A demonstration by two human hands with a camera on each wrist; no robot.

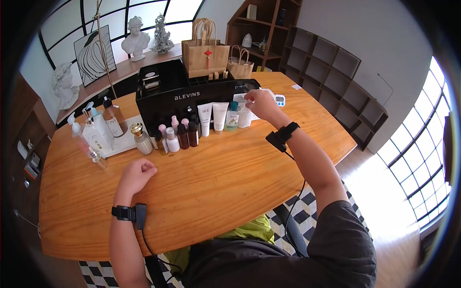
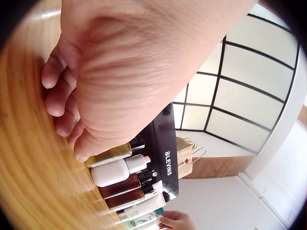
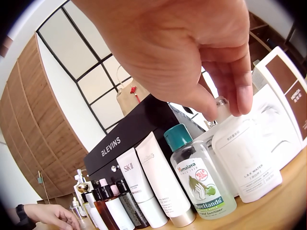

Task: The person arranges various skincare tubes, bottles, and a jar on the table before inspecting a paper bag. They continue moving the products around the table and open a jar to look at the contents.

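The right hand (image 1: pixel 263 104) pinches the cap of a white bottle (image 1: pixel 245 116) at the right end of a row. In the right wrist view, the thumb and fingers of the right hand (image 3: pixel 192 57) close round that cap, and the white bottle (image 3: pixel 247 160) stands upright on the wood. Beside it stands a hand sanitizer bottle (image 3: pixel 201 179) with a teal cap, then two white tubes (image 3: pixel 163 179). The left hand (image 1: pixel 137 176) rests on the table with fingers loosely curled, holding nothing, in front of a gold-capped bottle (image 1: pixel 140 139).
Behind the row stands a black BLEVINS case (image 1: pixel 168 101). Paper bags (image 1: pixel 207 57) are behind it. A white tray (image 1: pixel 126 145) with pump bottles (image 1: pixel 97 134) is at the left. A small digital timer (image 1: pixel 279 100) lies right of the right hand. Small bottles (image 1: pixel 183 137) stand mid-row.
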